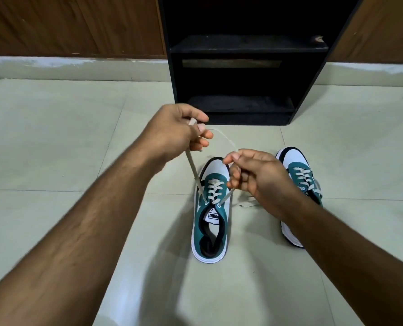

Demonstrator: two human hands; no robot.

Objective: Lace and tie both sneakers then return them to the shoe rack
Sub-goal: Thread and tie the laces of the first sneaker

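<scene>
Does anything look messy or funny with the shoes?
A little. The right sneaker is laced but its lace ends trail loose on the floor. The rack's upper shelf edge looks chipped at its right end.

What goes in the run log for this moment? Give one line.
stage: tying near sneaker | left hand: pinches lace end | right hand: pinches other lace end | far sneaker: on floor | shoe rack: no shoes seen

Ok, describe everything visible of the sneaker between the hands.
The teal-and-white sneaker stands upright on the tiled floor, toe toward the black shoe rack. Cream flat lace runs through all its eyelets, untied. The left hand and right hand each pinch one lace end, lifted. The tongue label reads PUMA.
</scene>
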